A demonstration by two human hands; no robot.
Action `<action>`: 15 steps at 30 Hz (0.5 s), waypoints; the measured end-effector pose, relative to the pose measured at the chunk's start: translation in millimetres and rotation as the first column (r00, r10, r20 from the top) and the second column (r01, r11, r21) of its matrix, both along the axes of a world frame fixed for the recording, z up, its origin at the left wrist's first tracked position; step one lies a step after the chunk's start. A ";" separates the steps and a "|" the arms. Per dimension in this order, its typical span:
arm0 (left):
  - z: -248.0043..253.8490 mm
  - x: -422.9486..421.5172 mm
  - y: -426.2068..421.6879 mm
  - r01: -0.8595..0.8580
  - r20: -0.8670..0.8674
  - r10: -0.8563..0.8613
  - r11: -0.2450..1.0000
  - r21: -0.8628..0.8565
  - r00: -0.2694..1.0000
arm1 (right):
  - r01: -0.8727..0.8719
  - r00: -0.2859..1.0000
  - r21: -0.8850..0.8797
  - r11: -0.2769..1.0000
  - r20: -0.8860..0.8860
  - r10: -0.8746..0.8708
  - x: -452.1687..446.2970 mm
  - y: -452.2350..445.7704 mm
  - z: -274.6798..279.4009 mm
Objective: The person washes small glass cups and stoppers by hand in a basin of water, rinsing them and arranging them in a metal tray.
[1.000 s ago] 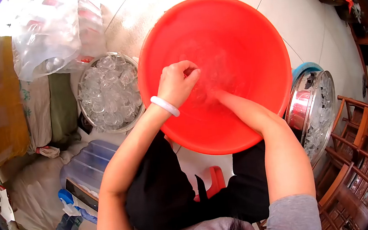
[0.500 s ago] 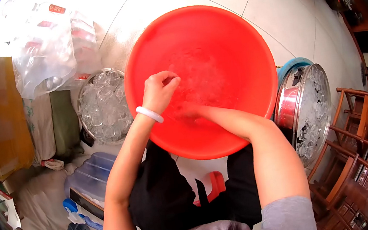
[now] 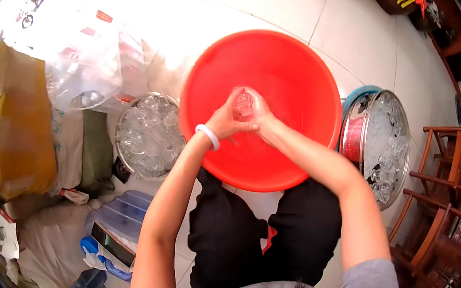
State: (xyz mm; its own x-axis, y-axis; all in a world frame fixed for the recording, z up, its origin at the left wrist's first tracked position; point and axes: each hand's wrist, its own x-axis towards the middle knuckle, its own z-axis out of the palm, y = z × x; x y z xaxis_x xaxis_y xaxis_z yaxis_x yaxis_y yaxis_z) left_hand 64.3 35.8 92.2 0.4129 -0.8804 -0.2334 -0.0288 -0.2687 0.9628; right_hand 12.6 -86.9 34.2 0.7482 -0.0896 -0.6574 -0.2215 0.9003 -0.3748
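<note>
A large red basin [image 3: 298, 84] with water in it stands on the floor before my knees. Above the water, near the basin's middle, both hands are closed round a small clear cup [image 3: 243, 105]. My left hand [image 3: 224, 123], with a white bracelet at its wrist, holds the cup from the left, its thumb across the near side. From the right, my right hand [image 3: 262, 112] wraps the other side. Fingers cover much of the cup, so its full shape is hidden.
Left of the basin stands a round metal tray [image 3: 149, 136] heaped with clear cups. A second metal container [image 3: 383, 148] of clear pieces is at the right. Plastic bags [image 3: 89, 75], a blue-tinted plastic lid [image 3: 118, 215], a phone [image 3: 113, 243] and wooden chairs [image 3: 443, 192] lie around.
My right hand has come up out of the water, and my left hand has moved right to meet it. The clear cup now shows between them. The view has shifted slightly.
</note>
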 end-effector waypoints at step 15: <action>65.9 -28.0 16.7 -0.061 -0.187 0.066 0.998 0.033 0.980 | -0.190 0.962 -0.076 0.979 0.186 0.201 -43.2 -13.3 92.0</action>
